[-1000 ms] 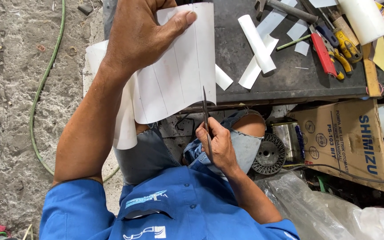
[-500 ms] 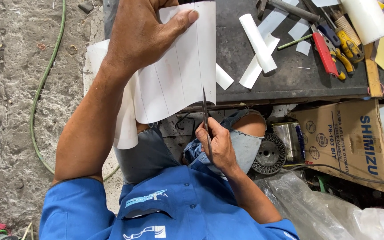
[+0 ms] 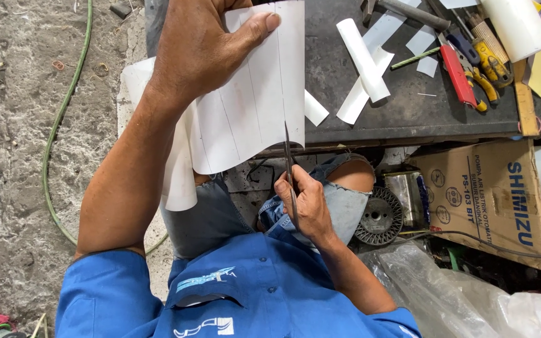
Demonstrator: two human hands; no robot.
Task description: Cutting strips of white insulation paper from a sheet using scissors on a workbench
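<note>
I am seeing a bright blue short-sleeved work shirt with dark buttons down the front and white embroidered markings on the chest. Both forearms are showing bare below the sleeves. Faded grey-blue denim is covering the legs, torn open at one knee.

White sheet (image 3: pixel 252 94), ruled with thin grey parallel lines; dark metal scissors (image 3: pixel 290 175); blue shirt (image 3: pixel 239 294) with white emblems; dark grey table (image 3: pixel 370 119); white strips (image 3: pixel 363 59); red tool (image 3: pixel 458 76); yellow-handled pliers (image 3: pixel 489 62); green hose (image 3: pixel 57 125); brown carton (image 3: pixel 496 194), blue print.
</note>
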